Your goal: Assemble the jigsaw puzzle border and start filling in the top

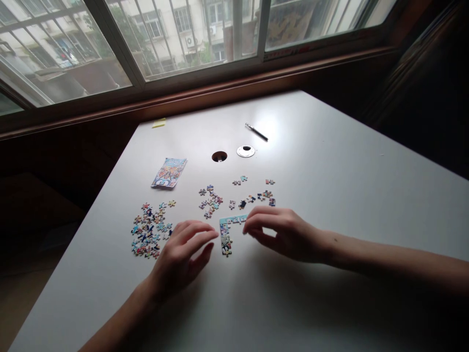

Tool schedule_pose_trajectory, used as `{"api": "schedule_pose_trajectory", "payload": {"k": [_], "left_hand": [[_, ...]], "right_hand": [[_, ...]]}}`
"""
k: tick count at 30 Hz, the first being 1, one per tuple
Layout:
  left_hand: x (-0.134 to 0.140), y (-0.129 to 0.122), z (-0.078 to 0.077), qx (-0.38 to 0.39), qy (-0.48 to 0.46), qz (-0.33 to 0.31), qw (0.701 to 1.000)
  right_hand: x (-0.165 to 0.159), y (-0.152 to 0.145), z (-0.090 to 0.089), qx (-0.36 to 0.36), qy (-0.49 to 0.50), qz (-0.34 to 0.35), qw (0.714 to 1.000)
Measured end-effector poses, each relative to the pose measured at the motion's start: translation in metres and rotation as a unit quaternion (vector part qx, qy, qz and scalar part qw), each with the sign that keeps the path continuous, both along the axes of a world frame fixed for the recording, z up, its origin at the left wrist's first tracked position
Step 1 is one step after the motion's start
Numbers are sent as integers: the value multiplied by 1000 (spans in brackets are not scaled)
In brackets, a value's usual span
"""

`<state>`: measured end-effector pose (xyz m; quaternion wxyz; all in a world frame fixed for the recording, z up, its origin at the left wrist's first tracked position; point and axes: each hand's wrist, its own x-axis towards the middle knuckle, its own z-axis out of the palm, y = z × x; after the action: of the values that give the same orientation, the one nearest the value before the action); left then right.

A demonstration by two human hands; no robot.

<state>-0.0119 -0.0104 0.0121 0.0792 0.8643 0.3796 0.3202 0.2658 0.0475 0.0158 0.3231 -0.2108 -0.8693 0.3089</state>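
Note:
A corner of a jigsaw puzzle (pixel 225 238) lies joined on the white table, with a light blue top row and a coloured left column. My left hand (pixel 186 247) hovers beside the left column, fingers apart and nothing in them. At the right end of the top row, my right hand (pixel 284 230) has thumb and fingertips brought together on a puzzle piece, mostly hidden by the fingers. Left of my left hand spreads a heap of loose puzzle pieces (pixel 148 232). Beyond the joined corner lies a smaller group of pieces (pixel 211 201), with several more scattered near my right hand.
A printed picture sheet or packet (pixel 169 172) lies at the back left. Farther back are a black pen (pixel 257 132), a round hole (pixel 219 157), its silver cover (pixel 245 151) and a yellow slip (pixel 159 123). A window (pixel 198 39) runs behind the table (pixel 330 186).

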Motion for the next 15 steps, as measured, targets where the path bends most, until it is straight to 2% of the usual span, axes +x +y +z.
{"api": "schedule_pose_trajectory", "payload": {"k": [3, 6, 11, 15], "left_hand": [[21, -16, 7, -16, -24, -106, 994], [38, -30, 15, -18, -7, -161, 987], [44, -36, 14, -89, -13, -100, 991], [43, -34, 7, -129, -29, -103, 986]], "right_hand": [[-7, -17, 1, -91, 4, 64, 994], [-9, -23, -2, -154, 5, 118, 981], [-7, -20, -5, -195, -2, 157, 968], [-6, -19, -5, -185, -17, 178, 966]]}}
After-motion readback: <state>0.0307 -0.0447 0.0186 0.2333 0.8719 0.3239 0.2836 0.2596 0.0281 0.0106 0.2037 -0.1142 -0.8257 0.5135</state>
